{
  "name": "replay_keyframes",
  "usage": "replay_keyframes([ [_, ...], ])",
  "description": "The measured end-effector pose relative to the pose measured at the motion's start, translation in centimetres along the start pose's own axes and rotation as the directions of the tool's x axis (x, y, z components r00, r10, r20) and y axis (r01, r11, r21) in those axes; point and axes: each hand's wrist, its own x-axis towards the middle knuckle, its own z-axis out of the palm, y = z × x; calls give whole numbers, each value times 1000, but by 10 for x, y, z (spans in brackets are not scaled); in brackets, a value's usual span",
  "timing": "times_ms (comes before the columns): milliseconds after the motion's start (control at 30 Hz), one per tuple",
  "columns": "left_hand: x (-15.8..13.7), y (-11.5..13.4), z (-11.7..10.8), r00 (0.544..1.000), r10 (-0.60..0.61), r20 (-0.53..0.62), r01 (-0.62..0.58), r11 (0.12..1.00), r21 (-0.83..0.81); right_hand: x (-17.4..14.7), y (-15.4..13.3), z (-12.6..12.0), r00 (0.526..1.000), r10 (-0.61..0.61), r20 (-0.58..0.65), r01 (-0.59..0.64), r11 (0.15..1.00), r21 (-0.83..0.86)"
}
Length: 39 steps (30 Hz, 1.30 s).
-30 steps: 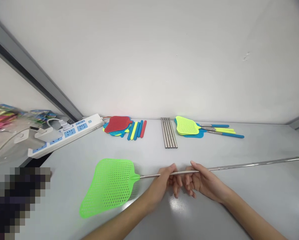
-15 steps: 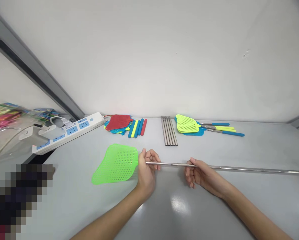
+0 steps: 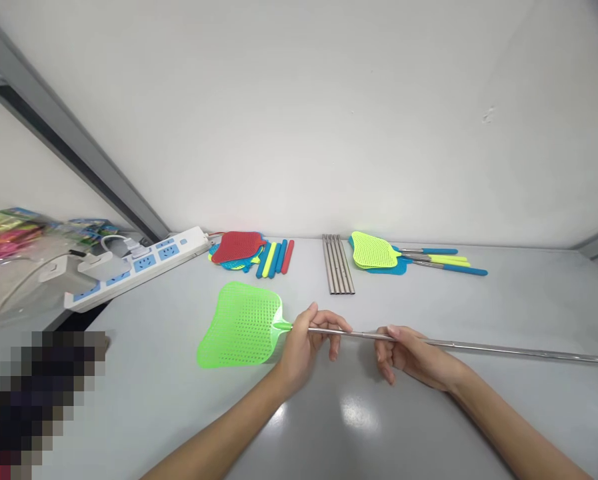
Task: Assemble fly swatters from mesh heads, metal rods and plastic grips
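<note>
A fly swatter with a light green perforated head (image 3: 243, 327) is held level above the grey table, its long thin metal rod (image 3: 509, 349) running out past the right edge of the view. Near the head, my left hand (image 3: 303, 347) is closed round the rod, thumb on top and fingers loosely curled. Further right along the rod, my right hand (image 3: 411, 353) pinches it between thumb and forefinger, the other fingers bent below. The far end of the rod is out of view.
Behind lie a red swatter head (image 3: 239, 247) on other heads, several coloured grip sleeves (image 3: 277, 259), several metal tubes (image 3: 337, 265) and a pile of swatters with a yellow head (image 3: 373, 251). A power strip (image 3: 143, 267) stands left, near plastic-bagged goods (image 3: 13, 233).
My left hand has slid right along the rod, off the head's neck, which now shows. The swatter head has shifted slightly right, and my right hand has moved a little right and down.
</note>
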Motion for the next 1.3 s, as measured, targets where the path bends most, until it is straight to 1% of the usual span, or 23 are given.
replay_keyframes([
  [400,-4,-7,2,989,-45,142,61,992,-114,-2,1,-2,1000,-6,30,7,1000,-21],
  [667,-7,-12,5,969,-74,235,117,977,-176,-1,1,2,999,-18,49,20,999,-46],
  [933,-8,-14,10,952,-76,296,140,970,-200,-2,2,10,997,-20,74,25,997,-78],
  [1033,-7,-15,12,947,-80,310,149,968,-204,-2,4,13,996,-28,88,34,997,-73],
  [1133,-8,-18,13,954,-77,289,138,971,-196,-2,5,13,995,-15,96,22,997,-69],
  [1233,-10,-17,15,959,-68,274,114,981,-157,-2,5,10,996,19,91,-13,998,-64],
  [1300,-11,-15,18,958,-77,275,112,987,-113,-2,3,7,997,33,64,-29,998,-62],
])
